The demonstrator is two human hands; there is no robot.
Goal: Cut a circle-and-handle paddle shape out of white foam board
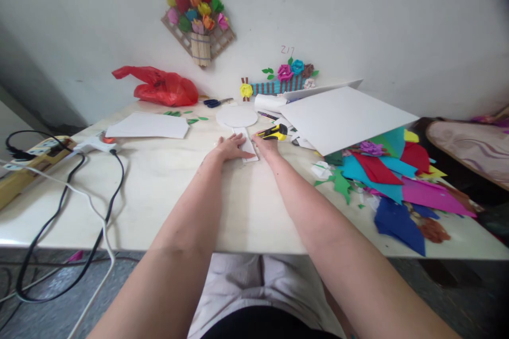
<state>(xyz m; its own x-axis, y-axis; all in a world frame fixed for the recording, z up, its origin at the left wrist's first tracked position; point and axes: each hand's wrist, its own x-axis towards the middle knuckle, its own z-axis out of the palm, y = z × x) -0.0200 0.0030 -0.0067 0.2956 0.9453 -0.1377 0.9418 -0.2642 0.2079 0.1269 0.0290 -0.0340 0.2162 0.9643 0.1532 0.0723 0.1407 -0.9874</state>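
Observation:
My left hand [231,147] lies with fingers spread on a narrow white strip of board [247,143], pressing it against the table. In my right hand [265,145] is a yellow and black utility knife [274,132], gripped with its tip pointing down at the strip's right side. The blade itself is too small to make out. Just beyond the strip lies a white round disc [237,116], close to its far end. Part of the strip is hidden under my left fingers.
Dark-handled scissors [214,102] and a red plastic bag [166,88] sit at the back left. A white board [345,116] leans over coloured paper scraps [397,175] at right. At left, cables trail from a white charger [95,144] beside a power strip [37,161].

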